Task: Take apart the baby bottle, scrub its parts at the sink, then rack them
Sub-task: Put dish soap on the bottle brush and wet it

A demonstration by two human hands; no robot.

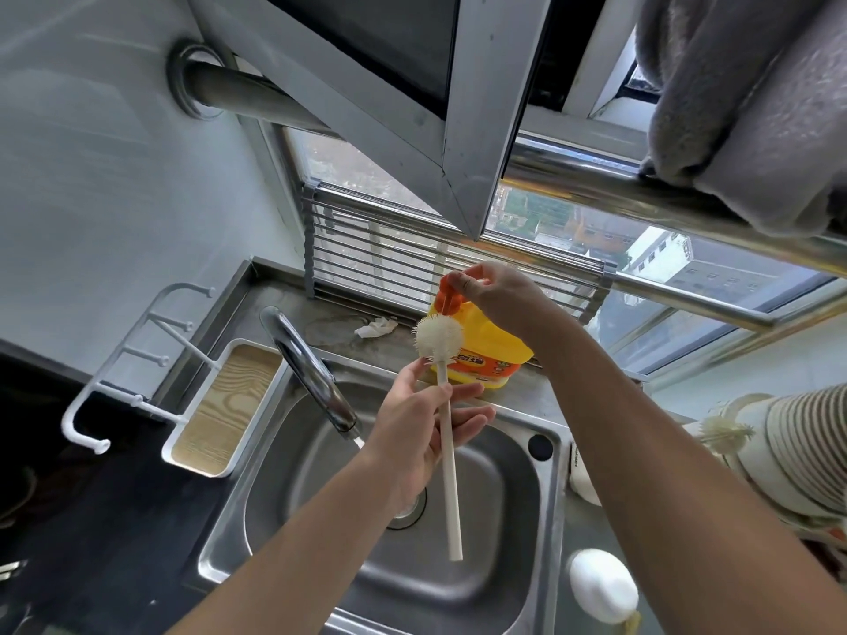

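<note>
Brush (440, 334), light and stiff-handled, sat loosely gripped mid-shaft in the left hand (421, 444) at frame centre; right hand (497, 293) pinched the detergent jug's (486, 355) orange cap (449, 297).

A cream bottle brush (447, 405) stands nearly upright at frame centre above the steel sink (518, 497), its round bristled head up, its long straight handle angled down. Behind the head, an orange-capped yellow detergent bottle (486, 346) sits on the sink's back ledge.
</note>
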